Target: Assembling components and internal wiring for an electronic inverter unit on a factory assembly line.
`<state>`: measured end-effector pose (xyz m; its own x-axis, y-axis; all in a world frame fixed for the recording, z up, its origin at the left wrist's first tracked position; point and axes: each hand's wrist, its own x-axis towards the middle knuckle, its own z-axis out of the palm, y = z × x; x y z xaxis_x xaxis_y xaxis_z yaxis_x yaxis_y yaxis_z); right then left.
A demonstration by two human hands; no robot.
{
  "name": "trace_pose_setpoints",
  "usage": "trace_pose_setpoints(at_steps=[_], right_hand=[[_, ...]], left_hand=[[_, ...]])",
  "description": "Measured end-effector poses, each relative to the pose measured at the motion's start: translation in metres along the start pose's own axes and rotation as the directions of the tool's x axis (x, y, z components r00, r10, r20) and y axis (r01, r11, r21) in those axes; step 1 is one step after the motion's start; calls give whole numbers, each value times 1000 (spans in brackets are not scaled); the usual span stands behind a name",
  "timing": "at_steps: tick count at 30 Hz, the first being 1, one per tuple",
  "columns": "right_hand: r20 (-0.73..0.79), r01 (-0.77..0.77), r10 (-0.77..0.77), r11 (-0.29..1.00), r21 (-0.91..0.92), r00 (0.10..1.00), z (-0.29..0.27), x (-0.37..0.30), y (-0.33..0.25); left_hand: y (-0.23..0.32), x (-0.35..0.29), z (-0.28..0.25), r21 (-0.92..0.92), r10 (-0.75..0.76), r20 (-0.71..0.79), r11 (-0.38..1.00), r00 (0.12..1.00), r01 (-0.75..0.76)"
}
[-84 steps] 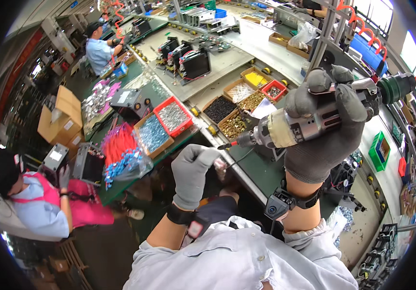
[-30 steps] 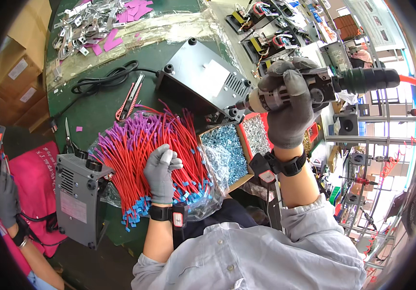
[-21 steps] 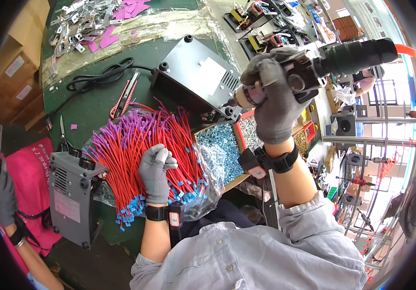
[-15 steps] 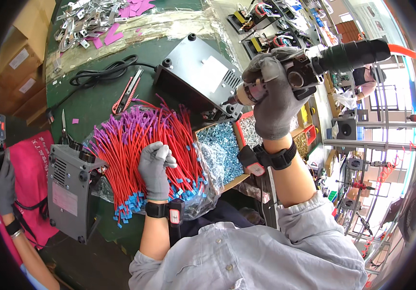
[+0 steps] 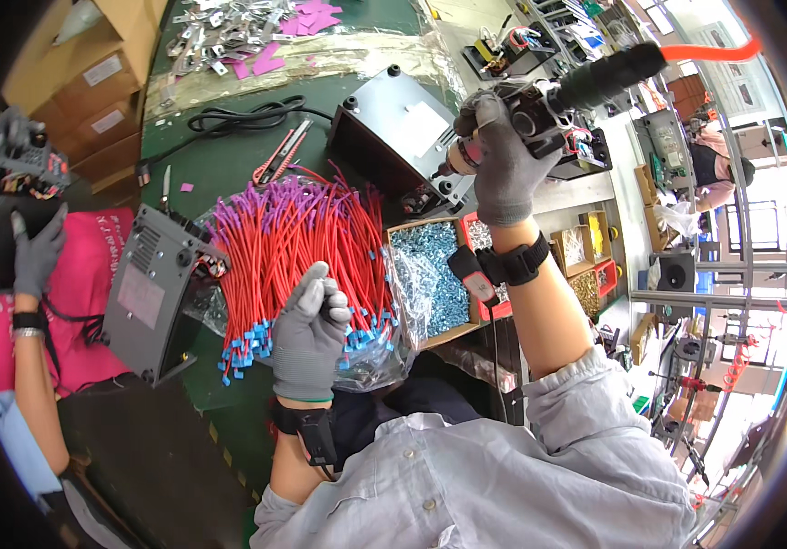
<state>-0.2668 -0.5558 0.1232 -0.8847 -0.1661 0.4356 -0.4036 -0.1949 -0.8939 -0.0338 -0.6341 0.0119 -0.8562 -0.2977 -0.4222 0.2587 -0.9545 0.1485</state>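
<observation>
My right hand (image 5: 509,174), in a grey glove, is wrapped round an air screwdriver (image 5: 599,80) with a black end and an orange hose. The tool's bit points down at the near right corner of a dark grey metal case (image 5: 400,128), which lies on its side; exact contact is hard to see. Over the near edge of a big bundle of red wires (image 5: 270,238) with purple and blue ends hovers my gloved left hand (image 5: 309,334). Its fingers are curled in toward the thumb, and anything between them is too small to make out.
A cardboard box of bluish screws (image 5: 430,279) stands right of the wires, near trays of silver and brass screws. A utility knife (image 5: 282,154) and black cable (image 5: 247,114) lie beyond. At left, a co-worker's gloved hands (image 5: 38,252) hold another case beside a standing grey case (image 5: 151,293).
My left hand has drawn back toward me over the wires. The right hand keeps the screwdriver at the case corner. The whole view has shifted, and more of the co-worker shows.
</observation>
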Motion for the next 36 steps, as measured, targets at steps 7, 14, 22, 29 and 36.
trace_pose_setpoints(at_steps=[7,14,22,29,36], right_hand=[[56,-34,34,999,3,998,-12,8,-2],[171,-241,179,843,481,969,-9,-60,-113],[397,-258,-16,736,626,918,-1,-121,-158],[389,-228,-58,728,647,919,54,-141,-155],[480,-246,-162,695,676,862,101,-141,-126]], left_hand=[[-21,-48,22,-118,-26,131,992,991,41],[-31,-87,42,20,14,11,1000,1000,-14],[-19,-119,66,83,135,64,987,989,-141],[28,-124,47,-159,141,125,980,982,-121],[76,-116,32,-274,124,57,956,991,-104]])
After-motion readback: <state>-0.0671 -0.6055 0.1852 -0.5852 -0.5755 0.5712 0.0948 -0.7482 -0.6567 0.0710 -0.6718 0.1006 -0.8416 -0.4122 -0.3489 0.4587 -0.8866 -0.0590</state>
